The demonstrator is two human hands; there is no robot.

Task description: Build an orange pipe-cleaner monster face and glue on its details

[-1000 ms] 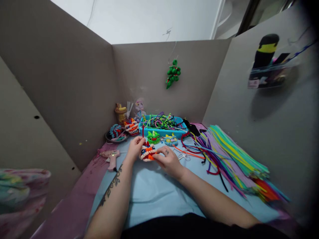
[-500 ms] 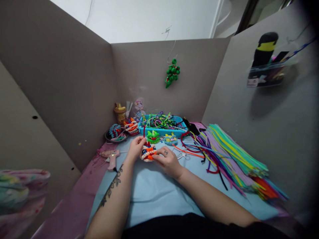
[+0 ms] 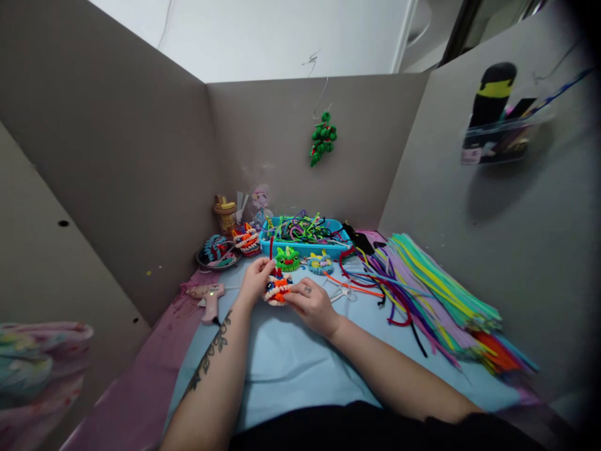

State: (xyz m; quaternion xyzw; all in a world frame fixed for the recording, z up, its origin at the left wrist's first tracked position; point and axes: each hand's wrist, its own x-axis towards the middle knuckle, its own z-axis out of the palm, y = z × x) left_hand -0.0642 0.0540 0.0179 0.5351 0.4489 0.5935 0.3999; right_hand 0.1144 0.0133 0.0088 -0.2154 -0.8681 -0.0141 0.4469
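A small orange, white and blue pipe-cleaner figure (image 3: 278, 289) sits over the light blue mat (image 3: 291, 363), gripped from both sides. My left hand (image 3: 256, 280) pinches its left side, where a thin red pipe cleaner (image 3: 271, 246) sticks up. My right hand (image 3: 310, 305) closes its fingers on the figure's right side. Just behind stand a green pipe-cleaner creature (image 3: 287, 258) and a blue and yellow one (image 3: 320, 262).
A blue tray (image 3: 306, 235) of tangled pipe cleaners stands at the back. A big fan of coloured pipe cleaners (image 3: 436, 300) covers the right. Scissors (image 3: 345, 292) lie by my right hand, a pink glue gun (image 3: 209, 298) to the left. Grey cardboard walls enclose three sides.
Both hands and the figure have stayed almost in place; my right hand's fingers have shifted slightly on the figure. The view has drifted a little.
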